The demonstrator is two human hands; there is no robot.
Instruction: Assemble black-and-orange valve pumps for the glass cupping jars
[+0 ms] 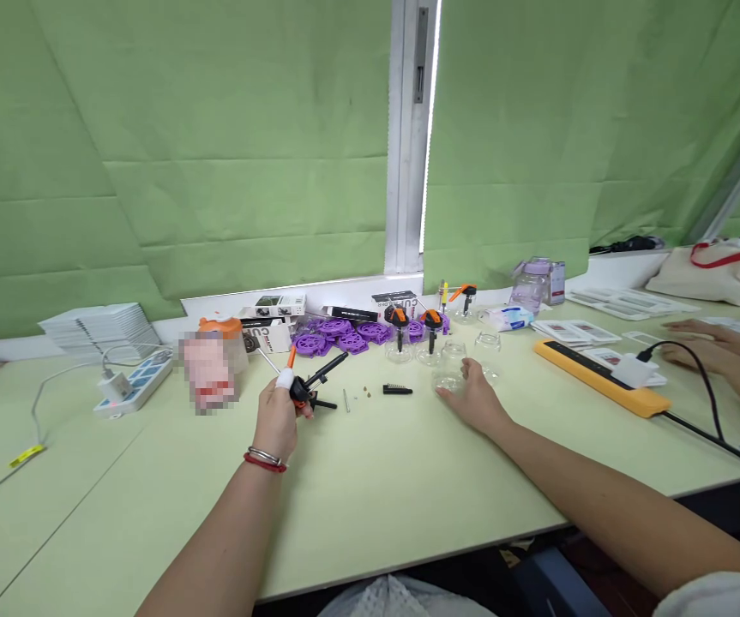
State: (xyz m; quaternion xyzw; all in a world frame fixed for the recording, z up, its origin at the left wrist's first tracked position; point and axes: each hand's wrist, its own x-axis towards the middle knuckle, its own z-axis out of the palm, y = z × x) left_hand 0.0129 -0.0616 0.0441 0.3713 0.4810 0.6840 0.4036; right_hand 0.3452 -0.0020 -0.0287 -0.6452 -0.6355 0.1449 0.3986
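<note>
My left hand (pixel 281 410) is closed around a black-and-orange device (pixel 305 391) with thin rods sticking out, held over the table. My right hand (pixel 472 398) grips a clear bell-shaped stand (pixel 449 368) that appears to rest on the table. Behind it is another clear stand (pixel 489 347). Nearby stand several finished-looking black-and-orange devices on clear bases, one of them (pixel 432 330) just left of my right hand. Between my hands lie a black toothed piece (pixel 397 389), a thin metal pin (pixel 346 400) and small brass-coloured bits (pixel 367 392).
Purple plastic parts (pixel 334 334) and boxes (pixel 395 302) line the back. A white power strip (pixel 141 390) and a pixelated pink item (pixel 208 373) are left. To the right lie a yellow power strip (pixel 594 377), a jug (pixel 530 287) and another person's hands (pixel 697 347).
</note>
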